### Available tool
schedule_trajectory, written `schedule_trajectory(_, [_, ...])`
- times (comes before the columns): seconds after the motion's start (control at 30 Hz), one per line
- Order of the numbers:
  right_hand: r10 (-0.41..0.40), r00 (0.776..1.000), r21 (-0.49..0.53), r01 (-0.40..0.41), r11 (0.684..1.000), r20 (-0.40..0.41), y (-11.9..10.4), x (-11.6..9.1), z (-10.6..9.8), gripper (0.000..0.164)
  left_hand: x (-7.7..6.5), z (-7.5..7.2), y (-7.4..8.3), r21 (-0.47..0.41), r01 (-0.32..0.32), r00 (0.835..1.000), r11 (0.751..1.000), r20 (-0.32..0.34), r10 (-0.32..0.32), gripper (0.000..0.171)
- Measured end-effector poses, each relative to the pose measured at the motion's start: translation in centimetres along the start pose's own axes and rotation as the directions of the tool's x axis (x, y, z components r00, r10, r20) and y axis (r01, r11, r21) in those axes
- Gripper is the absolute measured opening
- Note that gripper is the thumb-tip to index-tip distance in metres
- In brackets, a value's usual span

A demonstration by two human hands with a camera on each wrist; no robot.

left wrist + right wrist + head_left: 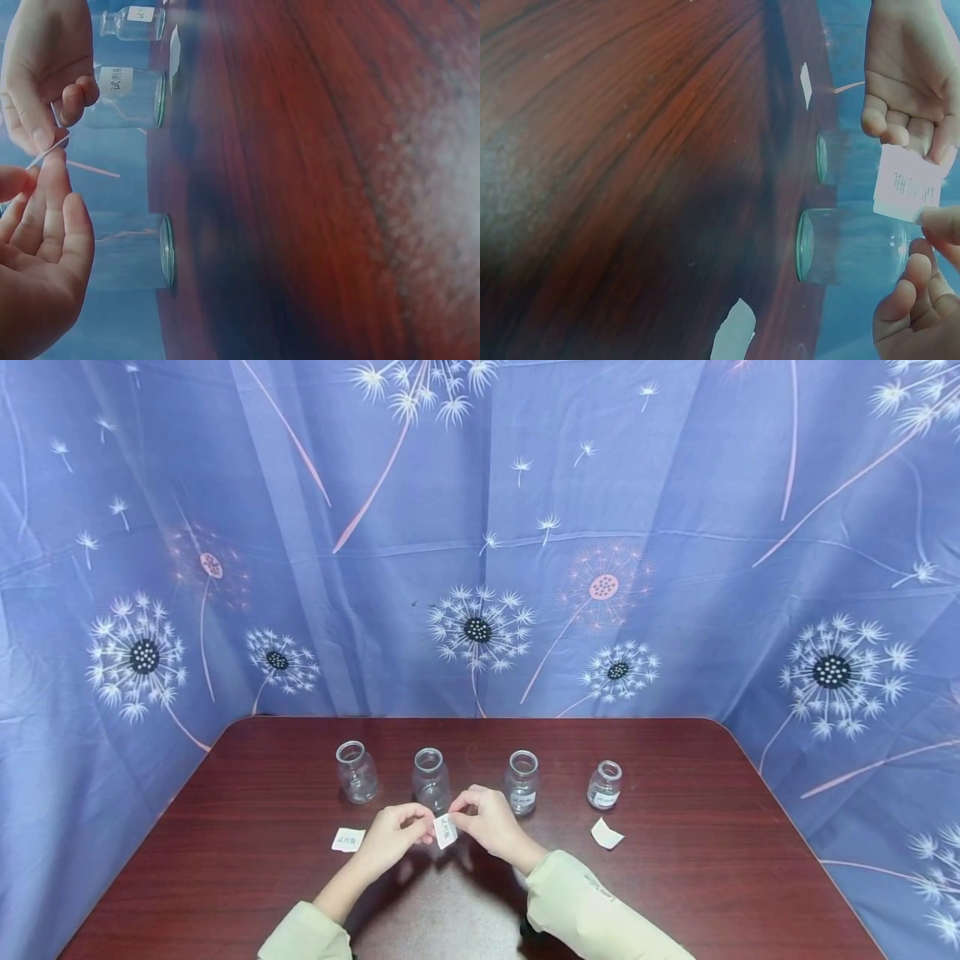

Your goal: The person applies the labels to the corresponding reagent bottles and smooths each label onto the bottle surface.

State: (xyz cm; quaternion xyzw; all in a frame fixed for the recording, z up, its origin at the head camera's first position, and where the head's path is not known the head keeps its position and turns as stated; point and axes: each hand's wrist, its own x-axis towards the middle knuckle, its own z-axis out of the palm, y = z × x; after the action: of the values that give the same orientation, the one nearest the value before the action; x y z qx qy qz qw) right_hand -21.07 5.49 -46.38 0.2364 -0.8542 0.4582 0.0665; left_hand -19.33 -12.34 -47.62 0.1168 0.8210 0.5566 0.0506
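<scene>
A small white paper label (445, 832) with printed characters is held between both hands in front of the jars. My left hand (396, 835) pinches one edge of it, thumb against fingertips. The opposite edge is pinched by my right hand (491, 823). Seen in the right wrist view, the label (907, 184) is spread flat, its print showing; the left wrist view catches it edge-on as a thin strip. Just behind the hands stands an unlabelled clear glass jar (431, 777). To its right is a glass jar (522, 777) bearing a white label.
Another unlabelled glass jar (357, 774) stands at the left. At the right is a smaller labelled glass bottle (604, 785), with a blank white paper piece (606, 834) before it. A printed label (348, 839) lies left on the brown table (720, 893). Blue curtain (480, 527) surrounds it.
</scene>
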Motion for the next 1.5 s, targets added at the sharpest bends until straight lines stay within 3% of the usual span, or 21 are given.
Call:
schedule_trajectory(0.33, [-0.003, 1.000, 0.024, 0.002, 1.000, 0.018, 0.2, -0.2, 0.0, 0.004, -1.1, -0.4, 2.7, 0.012, 0.003, 0.998, 1.000, 0.065, -0.004, 0.012])
schedule_trajectory(0.5, [-0.025, 1.000, 0.035, 0.025, 0.999, 0.001, 0.3, -0.3, 0.0, 0.005, -0.6, -0.3, 1.3, -0.005, 0.002, 0.997, 1.000, 0.075, -0.001, 0.011])
schedule_trajectory(0.67, [-0.126, 0.991, 0.001, 0.126, 0.992, -0.055, 0.3, -0.3, 0.2, 0.006, 0.0, 0.0, -0.1, 0.036, 0.011, 0.999, 0.999, 0.041, -0.013, 0.010])
schedule_trajectory(0.9, [-0.276, 0.956, -0.079, 0.269, 0.960, -0.103, 0.2, -0.5, 0.4, 0.006, 0.1, 0.3, -0.1, 0.026, 0.055, 0.998, 0.998, 0.003, -0.055, 0.010])
schedule_trajectory(1.07, [-0.345, 0.931, -0.148, 0.327, 0.933, -0.118, 0.3, -0.6, 0.4, 0.006, 0.2, 0.3, 0.1, -0.012, 0.108, 0.994, 0.994, 0.023, -0.107, 0.011])
schedule_trajectory(1.3, [-0.462, 0.877, -0.292, 0.410, 0.864, -0.133, 0.6, -0.6, 0.4, 0.007, 0.2, 0.3, 0.0, -0.077, 0.148, 0.989, 0.986, 0.033, -0.146, 0.013])
schedule_trajectory(1.5, [-0.519, 0.844, -0.335, 0.454, 0.826, -0.137, 0.8, -0.7, 0.5, 0.010, 0.2, 0.1, 0.2, -0.156, 0.208, 0.978, 0.966, 0.065, -0.200, 0.014])
